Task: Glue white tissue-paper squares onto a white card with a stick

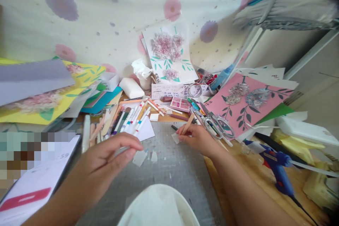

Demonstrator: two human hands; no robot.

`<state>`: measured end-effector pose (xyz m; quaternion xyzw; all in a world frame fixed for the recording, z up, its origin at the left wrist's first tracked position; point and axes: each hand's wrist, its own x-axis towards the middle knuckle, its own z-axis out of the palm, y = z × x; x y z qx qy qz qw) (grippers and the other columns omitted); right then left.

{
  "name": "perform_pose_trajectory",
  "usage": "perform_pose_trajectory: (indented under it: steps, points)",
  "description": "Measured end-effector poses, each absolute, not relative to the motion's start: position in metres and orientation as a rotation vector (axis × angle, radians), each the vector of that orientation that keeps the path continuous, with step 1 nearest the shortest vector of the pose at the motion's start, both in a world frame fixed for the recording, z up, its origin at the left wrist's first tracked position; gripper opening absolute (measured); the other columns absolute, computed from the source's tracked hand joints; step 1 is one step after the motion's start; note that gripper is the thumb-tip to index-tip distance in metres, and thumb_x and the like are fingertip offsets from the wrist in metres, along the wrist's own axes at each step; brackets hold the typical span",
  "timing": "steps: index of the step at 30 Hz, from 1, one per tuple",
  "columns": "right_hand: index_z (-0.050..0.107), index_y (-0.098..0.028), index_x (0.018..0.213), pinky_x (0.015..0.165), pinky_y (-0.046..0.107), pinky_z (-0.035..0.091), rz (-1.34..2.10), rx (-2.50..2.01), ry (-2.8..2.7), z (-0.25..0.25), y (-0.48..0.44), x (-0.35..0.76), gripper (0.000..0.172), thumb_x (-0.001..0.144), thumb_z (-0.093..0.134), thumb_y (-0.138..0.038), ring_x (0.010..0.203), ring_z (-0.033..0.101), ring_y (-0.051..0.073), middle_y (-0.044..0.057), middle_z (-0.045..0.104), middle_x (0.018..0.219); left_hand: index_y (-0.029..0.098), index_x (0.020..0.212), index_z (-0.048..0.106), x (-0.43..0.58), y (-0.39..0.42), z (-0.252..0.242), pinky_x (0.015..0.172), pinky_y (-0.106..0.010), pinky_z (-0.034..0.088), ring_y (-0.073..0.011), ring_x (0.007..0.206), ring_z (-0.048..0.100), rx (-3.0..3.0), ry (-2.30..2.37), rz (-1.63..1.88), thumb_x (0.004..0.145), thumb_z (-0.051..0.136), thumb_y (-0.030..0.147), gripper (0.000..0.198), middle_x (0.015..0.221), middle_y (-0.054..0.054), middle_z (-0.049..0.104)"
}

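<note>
My left hand (113, 159) hovers over the left part of the grey cutting mat (182, 173), thumb and forefinger drawn together in a pinch. Whatever is between those fingertips, if anything, I cannot make out. Just past them lie small translucent scraps (140, 158), one partly behind the thumb. My right hand (198, 137) is closed on a wooden craft stick (187, 123), which points up and away. A small clear piece (175, 138) shows at its fingertips. At the near edge of the mat stands a white tub (156, 189) with pale sheet material inside.
Markers (129, 118) and sticks lie beyond my left hand. Scissors (218, 125) rest beyond my right wrist. A blue glue gun (278, 166) with a cord lies at right. A phone (39, 180) stands at left. Flower pictures (172, 53) lean behind.
</note>
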<state>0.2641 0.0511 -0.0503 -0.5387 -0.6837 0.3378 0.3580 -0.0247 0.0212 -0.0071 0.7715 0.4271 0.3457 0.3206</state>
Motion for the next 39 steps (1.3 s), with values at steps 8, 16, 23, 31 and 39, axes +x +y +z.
perform_pose_trajectory:
  steps: [8, 16, 23, 31, 39]
  points:
    - [0.071, -0.019, 0.081, 0.074, 0.035, 0.046, 0.781, -1.479, -1.872, -0.052, 0.055, 0.261, 0.011, 0.082, 0.06, -0.022, 0.081, 0.066, 0.024, 0.007, 0.074, 0.089, 0.027, 0.103, 0.069, -0.024, 0.045, -0.036, 0.089, -0.04, 0.044, -0.0268, 0.101, 0.06, 2.381, 1.305, 0.371, 0.081, 0.06, 0.023, 0.024, 0.106, -0.004, 0.066]
    - [0.067, -0.019, 0.08, 0.071, 0.029, 0.049, 0.88, -1.318, -1.855, -0.049, 0.045, 0.248, 0.011, 0.085, 0.059, -0.023, 0.078, 0.066, 0.02, 0.005, 0.072, 0.085, 0.019, 0.074, 0.06, -0.012, 0.05, -0.052, 0.077, -0.034, 0.043, -0.021, 0.087, 0.058, 2.426, 1.237, 0.246, 0.086, 0.05, 0.013, 0.017, 0.09, -0.004, 0.06]
    - [0.07, -0.016, 0.078, 0.071, 0.028, 0.047, 1.142, -1.134, -1.862, -0.043, 0.03, 0.222, 0.009, 0.083, 0.063, -0.02, 0.076, 0.065, 0.018, 0.004, 0.071, 0.08, 0.02, 0.085, 0.063, 0.01, 0.043, -0.064, 0.083, -0.033, 0.04, -0.0225, 0.096, 0.055, 2.303, 1.078, 0.469, 0.081, 0.054, 0.014, 0.011, 0.101, -0.005, 0.061]
    - [0.068, -0.017, 0.076, 0.067, 0.029, 0.049, 1.224, -1.047, -1.726, -0.042, 0.033, 0.223, 0.011, 0.08, 0.064, -0.027, 0.07, 0.063, 0.018, 0.003, 0.069, 0.072, 0.019, 0.072, 0.063, 0.013, 0.046, -0.058, 0.071, -0.033, 0.041, -0.0227, 0.077, 0.058, 2.064, 1.172, 0.553, 0.079, 0.052, 0.027, 0.015, 0.075, -0.004, 0.062]
    - [0.065, -0.02, 0.073, 0.069, 0.031, 0.048, 1.117, -0.912, -1.596, -0.043, 0.027, 0.202, 0.011, 0.077, 0.067, -0.03, 0.071, 0.062, 0.018, 0.003, 0.067, 0.073, 0.018, 0.086, 0.063, 0.014, 0.034, -0.042, 0.066, -0.029, 0.052, -0.0206, 0.07, 0.067, 1.761, 1.258, 0.679, 0.075, 0.057, 0.046, 0.031, 0.074, -0.002, 0.07]
